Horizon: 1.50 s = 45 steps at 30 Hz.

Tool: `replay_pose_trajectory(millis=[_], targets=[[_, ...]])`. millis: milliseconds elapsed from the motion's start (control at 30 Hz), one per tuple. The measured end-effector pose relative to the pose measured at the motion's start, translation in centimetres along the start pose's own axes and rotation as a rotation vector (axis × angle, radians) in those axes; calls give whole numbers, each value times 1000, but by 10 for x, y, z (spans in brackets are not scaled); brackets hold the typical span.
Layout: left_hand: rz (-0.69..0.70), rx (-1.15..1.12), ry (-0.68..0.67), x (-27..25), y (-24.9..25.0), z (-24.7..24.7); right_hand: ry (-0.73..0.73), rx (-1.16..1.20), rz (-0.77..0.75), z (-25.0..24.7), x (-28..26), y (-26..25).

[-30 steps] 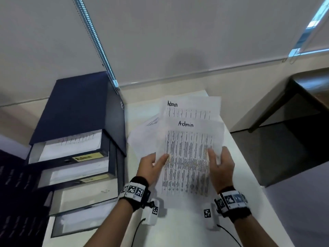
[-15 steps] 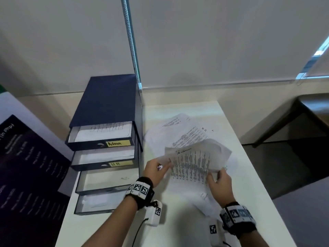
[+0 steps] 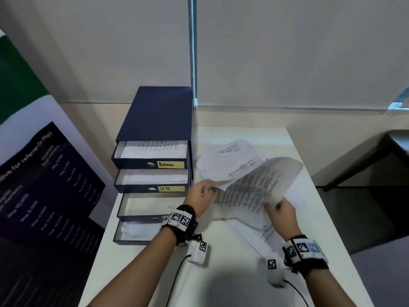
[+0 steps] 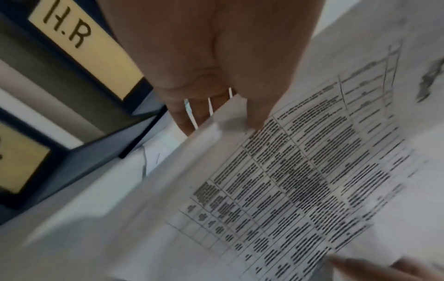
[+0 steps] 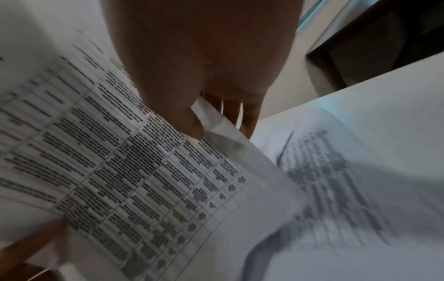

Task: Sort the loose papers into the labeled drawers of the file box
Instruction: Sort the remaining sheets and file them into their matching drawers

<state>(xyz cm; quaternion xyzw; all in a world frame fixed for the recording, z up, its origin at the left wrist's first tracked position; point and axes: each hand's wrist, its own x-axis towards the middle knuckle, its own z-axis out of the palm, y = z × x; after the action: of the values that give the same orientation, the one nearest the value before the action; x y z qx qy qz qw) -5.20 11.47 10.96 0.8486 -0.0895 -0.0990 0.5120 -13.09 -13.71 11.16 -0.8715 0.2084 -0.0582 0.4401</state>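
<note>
Both hands hold one printed sheet [image 3: 254,187] above the white table [image 3: 221,273]. My left hand [image 3: 202,193] pinches its left edge beside the file box, thumb on top in the left wrist view [image 4: 254,114]. My right hand [image 3: 280,210] pinches its right edge, thumb on the print [image 5: 190,123]. The sheet [image 4: 300,180] [image 5: 132,171] bows upward and is tilted. The dark blue file box [image 3: 157,116] stands at the left with several drawers pulled out: the top one labelled Admin [image 3: 170,164], the second labelled H.R [image 3: 171,189] [image 4: 72,38]. More loose papers [image 3: 225,160] lie beneath.
A lower drawer [image 3: 150,207] is open and nearly bare; the bottom drawer [image 3: 137,231] holds paper. A dark poster board [image 3: 44,196] leans at the left. A blind chain [image 3: 192,52] hangs behind the box. A dark desk [image 3: 376,173] stands off the table's right edge.
The sheet has gone from flat and facing me to tilted and bowed, carried lower and turned toward the file box. My head has swung left, bringing the drawers into fuller view.
</note>
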Motion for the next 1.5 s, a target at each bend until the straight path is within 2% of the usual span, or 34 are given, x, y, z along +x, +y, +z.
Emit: replay_pose_trajectory(millis=[167, 267, 467, 567, 633, 733, 867, 967, 1100, 1200, 1367, 1433, 1500], targets=[[1, -301, 231, -19, 32, -67, -145, 212, -202, 3, 6, -72], [22, -338, 342, -32, 27, -113, -225, 266, -263, 14, 5, -113], [-190, -352, 306, -55, -23, -186, -627, 207, -218, 52, -16, -167], [-261, -384, 342, -72, -37, -212, -773, 309, -150, 71, -29, -186], [-292, -341, 297, -84, -38, -227, -775, 339, -77, 85, -30, -199], [-289, -273, 120, -104, -31, -238, -748, 366, 52, 101, -22, -209], [-156, -307, -27, -125, -20, -250, -732, 356, 130, 96, -20, -228], [-46, -372, 22, -131, -10, -264, -783, 430, 186, 92, -19, -234], [-8, -485, 80, -129, 6, -277, -780, 574, 294, 101, -10, -233], [-96, -537, 102, -118, 7, -283, -720, 605, 295, 109, -2, -234], [-293, -464, 82, -93, -3, -274, -590, 529, 248, 131, 19, -239], [-325, -493, 170, -80, -12, -271, -641, 515, 261, 130, 23, -238], [-323, -543, 278, -65, -17, -265, -789, 506, 287, 126, 24, -232]])
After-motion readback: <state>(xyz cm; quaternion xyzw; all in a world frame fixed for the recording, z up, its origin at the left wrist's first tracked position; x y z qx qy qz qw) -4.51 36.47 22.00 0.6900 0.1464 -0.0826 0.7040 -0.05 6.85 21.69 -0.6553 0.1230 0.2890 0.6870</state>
